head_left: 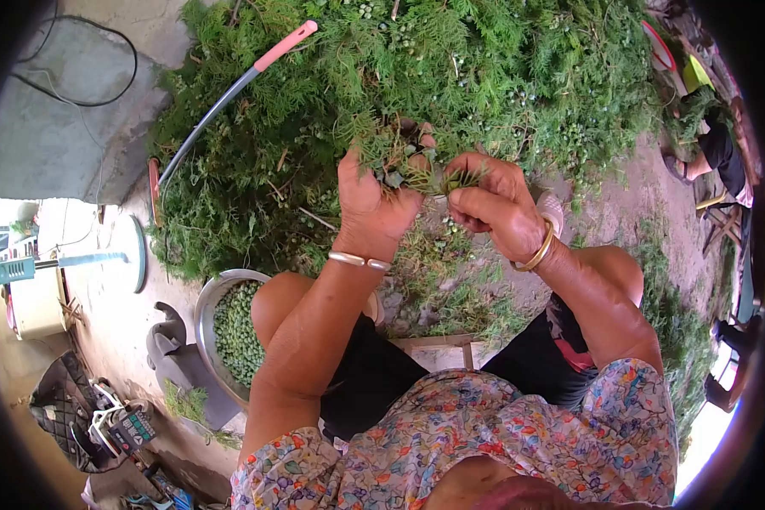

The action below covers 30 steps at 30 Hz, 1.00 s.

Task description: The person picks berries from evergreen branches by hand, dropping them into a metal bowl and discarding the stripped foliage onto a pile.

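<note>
- The left hand (372,194), with a silver-coloured bracelet (359,260) at the wrist, is raised and turned partly palm-up, its fingers curled around a green sprig (438,178).
- The right hand (500,202), with a gold-coloured bangle (540,252) at the wrist, is closed in a pinch on the same sprig, thumb and forefinger together.
- The sprig is between the two hands, in front of the body; foliage hides some of the left fingertips.
- Beyond the hands spreads a large pile of green branches (493,72), dotted with small pale green berries.
- A curved grey rod (210,119) with a pink end lies across the left part of the pile.
- A round metal basin (202,327) stands just beside the person's left knee, holding many loose green berries (236,330).
- Next to the basin, on its left, is a grey object (197,374), with a loose green cutting (187,403) on it.
- Scattered leaf bits (484,310) lie on the ground between the knees.
- A black cable (134,68) loops over the grey slab (38,144) at upper left.
- At the far right, another person's sandalled foot (678,168) is near a folding stool (722,223).
</note>
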### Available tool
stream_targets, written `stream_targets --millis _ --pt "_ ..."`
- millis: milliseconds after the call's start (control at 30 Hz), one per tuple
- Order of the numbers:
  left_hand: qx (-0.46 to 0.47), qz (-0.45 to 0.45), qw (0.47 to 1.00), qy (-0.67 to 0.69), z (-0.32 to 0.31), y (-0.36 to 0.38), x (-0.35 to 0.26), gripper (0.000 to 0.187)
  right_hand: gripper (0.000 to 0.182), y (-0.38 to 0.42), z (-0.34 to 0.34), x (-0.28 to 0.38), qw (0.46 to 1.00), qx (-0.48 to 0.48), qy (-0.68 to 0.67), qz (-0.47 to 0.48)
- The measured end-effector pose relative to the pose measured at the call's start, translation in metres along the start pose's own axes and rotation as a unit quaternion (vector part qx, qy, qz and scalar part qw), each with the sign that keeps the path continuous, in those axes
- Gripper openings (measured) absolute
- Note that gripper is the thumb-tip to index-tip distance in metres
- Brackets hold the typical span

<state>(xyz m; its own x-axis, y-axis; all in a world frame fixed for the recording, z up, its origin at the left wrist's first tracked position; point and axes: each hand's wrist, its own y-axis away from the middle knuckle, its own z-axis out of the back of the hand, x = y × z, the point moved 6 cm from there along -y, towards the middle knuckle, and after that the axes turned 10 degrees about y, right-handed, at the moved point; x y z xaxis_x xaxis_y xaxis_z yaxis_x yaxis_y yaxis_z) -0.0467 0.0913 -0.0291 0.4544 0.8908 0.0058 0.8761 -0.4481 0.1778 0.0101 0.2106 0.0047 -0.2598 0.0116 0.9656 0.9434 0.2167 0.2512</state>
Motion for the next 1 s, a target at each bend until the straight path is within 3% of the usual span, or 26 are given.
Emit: stream_targets --millis 133,233,300,433,533,600,733,833,900,1000 --pt "-0.052 -0.021 0.998 -0.028 0.003 0.004 -0.008 0.037 0.024 0.004 0.002 0.005 0.999 0.012 0.035 -0.019" --pt "0.005 0.036 0.999 0.033 0.002 0.003 -0.007 0.038 0.028 0.005 -0.001 0.001 0.996 0.061 0.05 -0.046" --pt "-0.012 0.028 0.999 0.03 0.002 0.004 -0.007 0.039 0.034 0.008 -0.007 -0.005 0.988 0.057 -0.094 -0.106" --pt "-0.016 0.006 0.999 0.035 -0.003 0.004 -0.012 0.036 0.031 0.005 -0.006 -0.007 0.981 0.086 -0.127 -0.114" --pt "0.011 0.01 0.998 0.058 -0.009 0.004 -0.015 0.035 0.028 0.005 -0.002 -0.011 0.987 0.072 -0.084 -0.114" --pt "0.013 0.012 0.998 0.056 -0.01 0.004 -0.019 0.034 0.022 0.006 -0.006 -0.015 0.984 0.156 0.0 -0.085" --pt "0.007 0.029 0.997 0.071 -0.01 0.006 -0.018 0.033 0.021 0.013 -0.019 -0.016 0.972 0.213 0.016 -0.094" --pt "-0.011 0.003 0.998 0.055 -0.006 0.005 -0.019 0.033 0.021 0.014 -0.019 -0.025 0.975 0.157 -0.056 -0.145" --pt "-0.008 0.006 0.998 0.058 -0.006 0.004 -0.019 0.033 0.021 0.014 -0.024 -0.027 0.947 0.17 -0.223 -0.157" --pt "-0.007 0.0 0.998 0.061 -0.006 0.003 -0.019 0.033 0.021 0.012 -0.019 -0.032 0.962 0.162 -0.182 -0.125"
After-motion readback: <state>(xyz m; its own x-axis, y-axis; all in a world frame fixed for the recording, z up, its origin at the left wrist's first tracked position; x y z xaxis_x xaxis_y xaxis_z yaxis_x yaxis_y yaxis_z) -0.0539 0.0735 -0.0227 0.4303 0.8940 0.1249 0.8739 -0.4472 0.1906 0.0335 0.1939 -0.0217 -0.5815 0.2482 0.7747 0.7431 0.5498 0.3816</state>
